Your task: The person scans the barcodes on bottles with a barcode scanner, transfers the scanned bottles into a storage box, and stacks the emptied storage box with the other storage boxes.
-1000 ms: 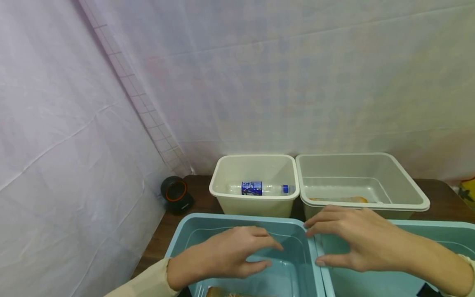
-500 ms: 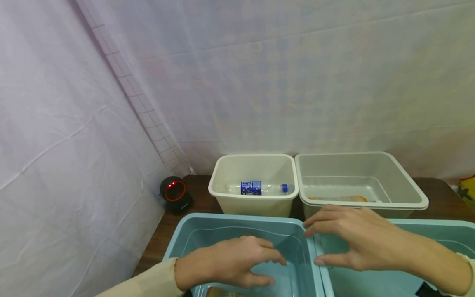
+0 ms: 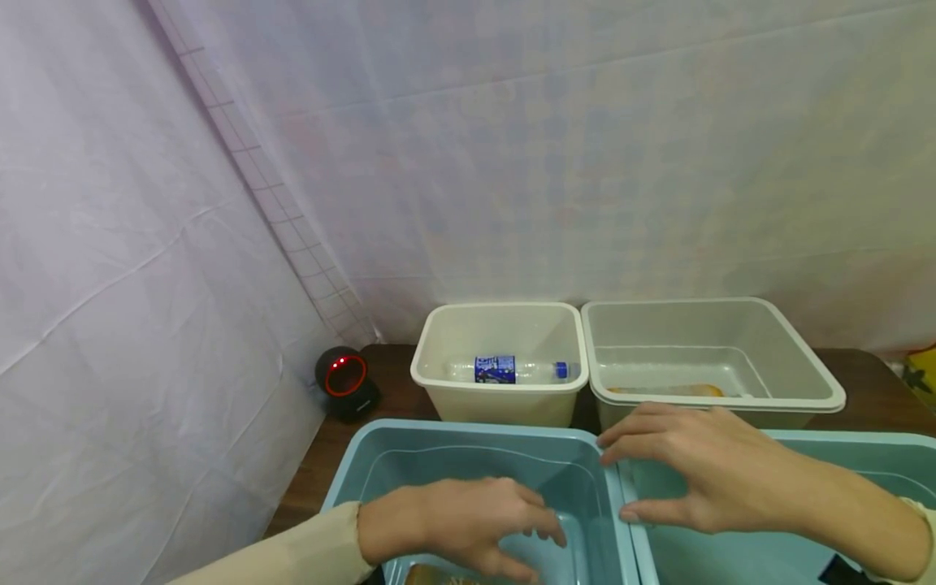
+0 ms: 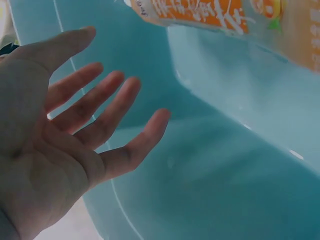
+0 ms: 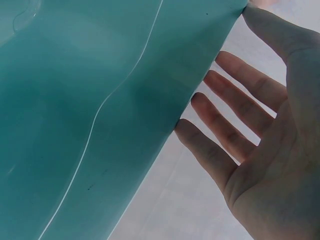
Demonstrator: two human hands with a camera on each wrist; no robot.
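Left grip [image 3: 468,524] open, orange-labelled bottle [image 4: 200,12] cropped

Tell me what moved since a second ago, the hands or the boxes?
Only the left hand moved: it sank lower into the left blue tub, toward the orange-labelled bottle lying there, fingers open, holding nothing. The right hand stayed spread over the rim between the two blue tubs. The water bottle in the white bin and the other bins did not move.

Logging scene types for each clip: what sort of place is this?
Probably a staged sorting bench: white sheeting as backdrop, a barcode scanner on the dark table, and white bins behind blue bins holding bottles.
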